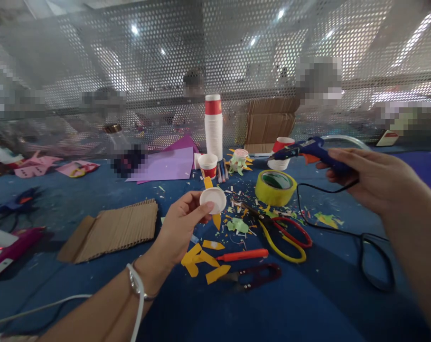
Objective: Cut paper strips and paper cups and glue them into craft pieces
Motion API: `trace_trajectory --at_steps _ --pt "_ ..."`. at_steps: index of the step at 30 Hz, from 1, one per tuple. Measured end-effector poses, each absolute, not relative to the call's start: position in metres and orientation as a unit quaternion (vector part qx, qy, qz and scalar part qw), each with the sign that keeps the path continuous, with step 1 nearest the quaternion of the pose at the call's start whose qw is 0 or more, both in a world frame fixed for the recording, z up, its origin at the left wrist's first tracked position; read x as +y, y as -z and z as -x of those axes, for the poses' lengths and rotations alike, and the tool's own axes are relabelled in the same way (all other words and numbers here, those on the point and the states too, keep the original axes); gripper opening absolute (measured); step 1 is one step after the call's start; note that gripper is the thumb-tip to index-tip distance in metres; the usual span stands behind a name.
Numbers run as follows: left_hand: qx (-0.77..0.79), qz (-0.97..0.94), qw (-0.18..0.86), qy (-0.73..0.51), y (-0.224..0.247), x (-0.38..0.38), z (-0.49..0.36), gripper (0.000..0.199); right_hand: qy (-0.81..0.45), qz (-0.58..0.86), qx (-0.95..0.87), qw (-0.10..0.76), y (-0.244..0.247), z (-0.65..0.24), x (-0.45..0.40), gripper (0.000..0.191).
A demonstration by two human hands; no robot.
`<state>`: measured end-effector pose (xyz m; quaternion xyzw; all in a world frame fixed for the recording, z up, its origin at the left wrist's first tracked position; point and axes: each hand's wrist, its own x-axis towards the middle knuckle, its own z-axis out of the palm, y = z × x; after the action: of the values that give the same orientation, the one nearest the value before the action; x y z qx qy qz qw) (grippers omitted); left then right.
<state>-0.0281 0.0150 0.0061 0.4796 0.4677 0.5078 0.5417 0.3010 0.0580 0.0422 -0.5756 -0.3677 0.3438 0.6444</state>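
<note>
With your left hand (182, 219) pinching the white round piece (217, 196) between thumb (198, 213) and fingers, a yellow strip (217, 222) jutting below, you'd best bring the glue gun (320, 151), grasped in your right hand (375, 173) higher and farther right, in slowly, nozzle (278, 155) clear of that thumb.

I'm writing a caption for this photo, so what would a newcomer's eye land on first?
Probably the tall stack of paper cups, upright toward the back of the blue table. Next, likely the blue glue gun in the right hand and the round white piece in the left hand. The yellow tape roll stands out behind the scissors.
</note>
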Motion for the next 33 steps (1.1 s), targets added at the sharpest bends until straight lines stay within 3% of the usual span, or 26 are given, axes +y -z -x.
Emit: trace_trajectory --at_steps 3,8,15,26,33 --pt "0.470 -0.471 0.549 -0.505 -0.008 0.013 0.027 0.028 -0.409 0.549 -0.347 0.641 -0.044 -0.302 0.058 0.005" --pt "0.445 -0.454 0.592 -0.495 -0.011 0.011 0.026 0.030 -0.520 0.486 -0.282 0.643 -0.050 -0.297 0.051 0.020" --pt "0.396 -0.397 0.663 -0.496 -0.008 0.013 0.029 0.024 -0.611 0.374 -0.352 0.602 -0.045 -0.290 0.041 0.030" --pt "0.332 -0.397 0.693 -0.503 -0.010 0.010 0.028 0.019 -0.607 0.358 -0.441 0.556 -0.030 -0.271 0.035 0.019" --pt "0.361 -0.375 0.689 -0.504 -0.010 0.015 0.028 0.022 -0.562 0.422 -0.529 0.476 -0.029 -0.258 0.029 0.035"
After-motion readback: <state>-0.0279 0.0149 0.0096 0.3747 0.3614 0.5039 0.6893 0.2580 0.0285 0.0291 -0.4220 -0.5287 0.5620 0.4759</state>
